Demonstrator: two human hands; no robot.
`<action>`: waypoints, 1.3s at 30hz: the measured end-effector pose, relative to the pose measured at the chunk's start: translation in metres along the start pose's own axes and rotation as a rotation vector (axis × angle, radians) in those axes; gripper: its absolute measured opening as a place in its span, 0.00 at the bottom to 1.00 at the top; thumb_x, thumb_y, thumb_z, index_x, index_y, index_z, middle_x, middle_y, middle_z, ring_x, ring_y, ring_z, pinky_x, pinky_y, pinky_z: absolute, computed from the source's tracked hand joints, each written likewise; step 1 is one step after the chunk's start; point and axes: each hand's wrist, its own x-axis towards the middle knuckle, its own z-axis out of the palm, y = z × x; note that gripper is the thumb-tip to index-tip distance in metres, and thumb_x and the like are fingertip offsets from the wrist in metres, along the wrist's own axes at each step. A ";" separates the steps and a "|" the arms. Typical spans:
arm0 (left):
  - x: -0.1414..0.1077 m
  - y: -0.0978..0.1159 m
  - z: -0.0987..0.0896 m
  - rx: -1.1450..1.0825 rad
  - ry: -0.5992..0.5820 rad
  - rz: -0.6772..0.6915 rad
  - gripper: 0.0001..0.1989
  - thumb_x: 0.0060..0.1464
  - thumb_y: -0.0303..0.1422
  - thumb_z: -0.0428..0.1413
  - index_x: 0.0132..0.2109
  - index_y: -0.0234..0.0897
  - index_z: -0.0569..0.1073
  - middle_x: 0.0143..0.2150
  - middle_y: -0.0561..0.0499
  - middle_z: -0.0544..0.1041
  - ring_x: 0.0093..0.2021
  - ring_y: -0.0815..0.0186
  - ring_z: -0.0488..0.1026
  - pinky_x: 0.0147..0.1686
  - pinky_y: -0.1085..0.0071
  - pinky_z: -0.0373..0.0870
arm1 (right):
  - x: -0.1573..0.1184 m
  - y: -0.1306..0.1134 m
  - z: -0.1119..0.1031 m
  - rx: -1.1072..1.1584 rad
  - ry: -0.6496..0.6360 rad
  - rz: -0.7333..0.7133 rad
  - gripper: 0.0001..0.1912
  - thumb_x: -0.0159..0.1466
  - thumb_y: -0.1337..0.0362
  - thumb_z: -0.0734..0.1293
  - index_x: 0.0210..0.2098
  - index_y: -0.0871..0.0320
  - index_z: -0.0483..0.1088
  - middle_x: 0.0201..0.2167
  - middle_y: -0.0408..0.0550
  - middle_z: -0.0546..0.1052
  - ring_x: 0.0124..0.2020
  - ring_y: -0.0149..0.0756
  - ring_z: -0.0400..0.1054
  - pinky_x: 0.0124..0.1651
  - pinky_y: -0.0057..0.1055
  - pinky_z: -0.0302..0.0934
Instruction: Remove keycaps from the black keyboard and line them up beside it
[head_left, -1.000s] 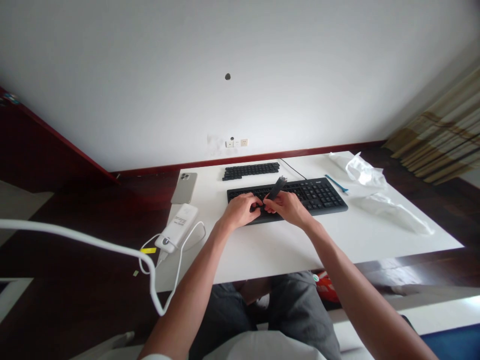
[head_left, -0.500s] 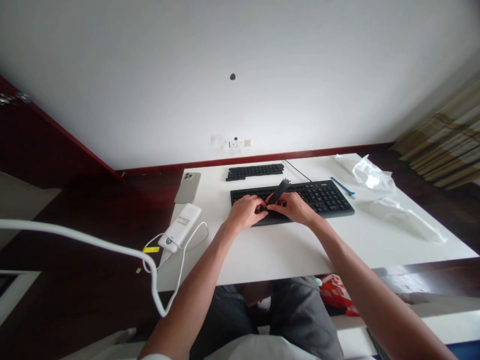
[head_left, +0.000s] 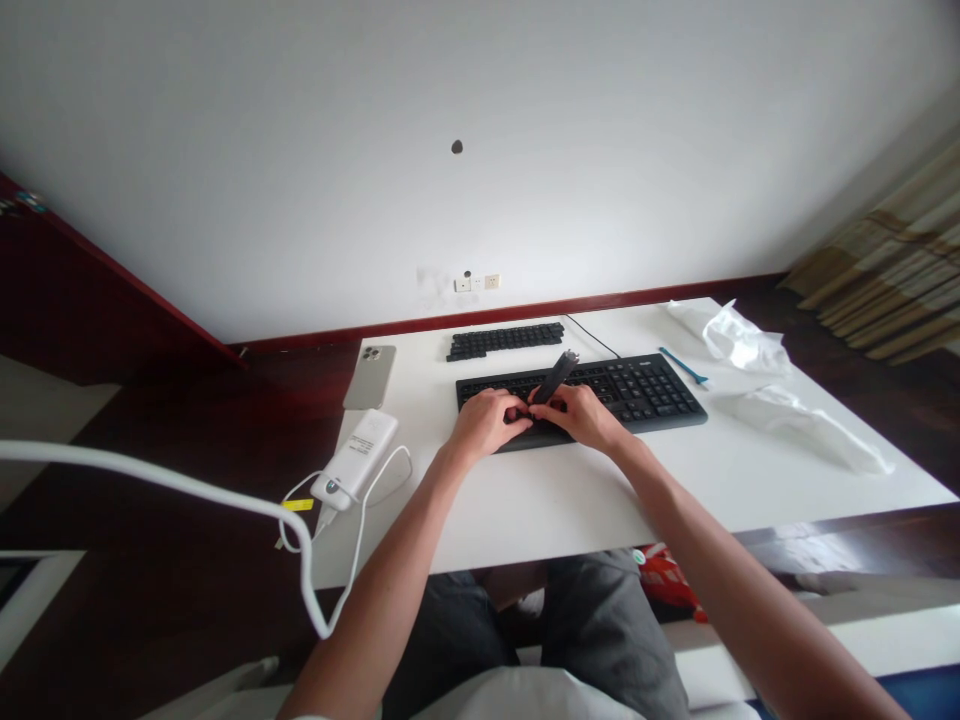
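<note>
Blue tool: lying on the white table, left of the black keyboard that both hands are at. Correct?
Wrong side: the blue tool lies to the right of the black keyboard, as the head view shows. It does lie on the white table, and the left hand and right hand are both at the keyboard.

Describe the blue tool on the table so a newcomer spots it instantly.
On the white table, find the larger black keyboard. Beside its far right corner, before the crumpled white plastic, lies a slim blue tool, wider at its near end. Its blue sets it apart from the black keyboard and white plastic.
</note>
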 end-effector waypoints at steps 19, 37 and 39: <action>0.000 -0.003 0.000 -0.106 0.038 0.019 0.04 0.56 0.32 0.66 0.40 0.40 0.83 0.35 0.54 0.79 0.36 0.67 0.76 0.35 0.72 0.68 | -0.004 -0.004 0.004 0.015 0.073 -0.004 0.13 0.67 0.54 0.69 0.41 0.57 0.79 0.27 0.42 0.77 0.26 0.32 0.65 0.31 0.27 0.57; 0.002 -0.014 -0.016 0.044 0.305 -0.196 0.06 0.60 0.34 0.62 0.44 0.42 0.82 0.36 0.53 0.80 0.34 0.67 0.75 0.37 0.72 0.69 | -0.003 0.007 0.000 -0.027 0.400 0.103 0.13 0.65 0.54 0.71 0.40 0.58 0.81 0.23 0.42 0.75 0.24 0.32 0.67 0.31 0.28 0.59; 0.006 -0.018 -0.020 0.098 0.305 -0.262 0.07 0.61 0.35 0.62 0.45 0.44 0.82 0.39 0.53 0.83 0.38 0.65 0.78 0.40 0.71 0.71 | -0.002 0.008 0.001 -0.029 0.393 0.113 0.13 0.64 0.54 0.71 0.40 0.57 0.81 0.23 0.42 0.75 0.24 0.32 0.67 0.31 0.28 0.59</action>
